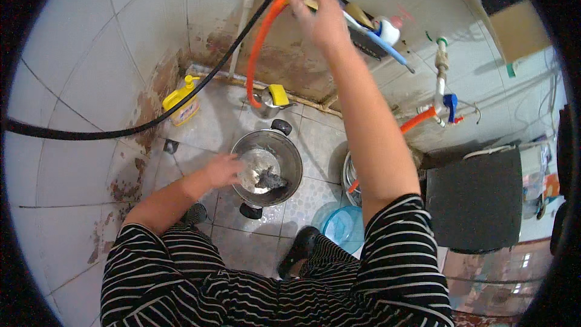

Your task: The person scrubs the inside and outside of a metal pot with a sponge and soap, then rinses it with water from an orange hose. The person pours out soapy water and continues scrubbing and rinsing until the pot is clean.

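A steel pot (295,163) with black handles stands on the tiled floor before me. Inside lies a dark grey scrubbing pad or cloth (271,179), over a wet, shiny bottom. My left hand (223,170) is at the pot's left rim, its fingers blurred; whether it grips the rim is unclear. High on the far wall, my right hand (320,16) reaches to the upper end of an orange hose (259,38), beside a wall shelf (368,42). The fingers bend around something there that I cannot make out. Behind the pot, a yellow sponge (278,95) rests on a metal vessel (267,108).
A yellow pump bottle (181,102) stands by the left wall. A black cable (218,61) crosses the view. Right of the pot are a blue translucent basin (343,227) and a metal basin (348,168). A blue-handled valve (450,106) and a dark box-like surface (474,200) lie farther right.
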A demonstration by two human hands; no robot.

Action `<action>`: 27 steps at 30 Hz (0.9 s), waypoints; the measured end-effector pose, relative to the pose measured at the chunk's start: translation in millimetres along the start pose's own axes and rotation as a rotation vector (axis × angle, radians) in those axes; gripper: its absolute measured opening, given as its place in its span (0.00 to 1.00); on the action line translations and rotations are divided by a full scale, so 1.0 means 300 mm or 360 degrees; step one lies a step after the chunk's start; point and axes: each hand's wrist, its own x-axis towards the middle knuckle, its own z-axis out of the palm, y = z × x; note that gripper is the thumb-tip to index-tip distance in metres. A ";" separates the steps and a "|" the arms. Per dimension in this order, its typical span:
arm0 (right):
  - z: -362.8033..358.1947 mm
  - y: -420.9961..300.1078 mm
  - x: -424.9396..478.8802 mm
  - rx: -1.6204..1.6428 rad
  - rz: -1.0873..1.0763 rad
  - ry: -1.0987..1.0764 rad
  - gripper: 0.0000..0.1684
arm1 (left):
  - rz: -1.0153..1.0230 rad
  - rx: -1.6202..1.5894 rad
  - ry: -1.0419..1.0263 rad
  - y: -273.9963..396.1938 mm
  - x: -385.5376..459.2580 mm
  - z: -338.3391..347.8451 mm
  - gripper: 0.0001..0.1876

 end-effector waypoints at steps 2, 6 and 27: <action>0.094 -0.055 0.132 -0.0101 0.0043 -0.0078 0.31 | 0.0501 0.0280 0.0171 -0.094 -0.056 0.224 0.26; 0.224 0.042 0.228 -0.0202 0.0109 -0.0217 0.31 | 0.0500 0.0571 -0.0053 -0.112 -0.019 0.281 0.24; 0.730 0.032 -0.390 0.0688 0.0721 -0.0158 0.24 | 0.0039 -0.0156 0.0322 -0.401 -0.407 0.170 0.21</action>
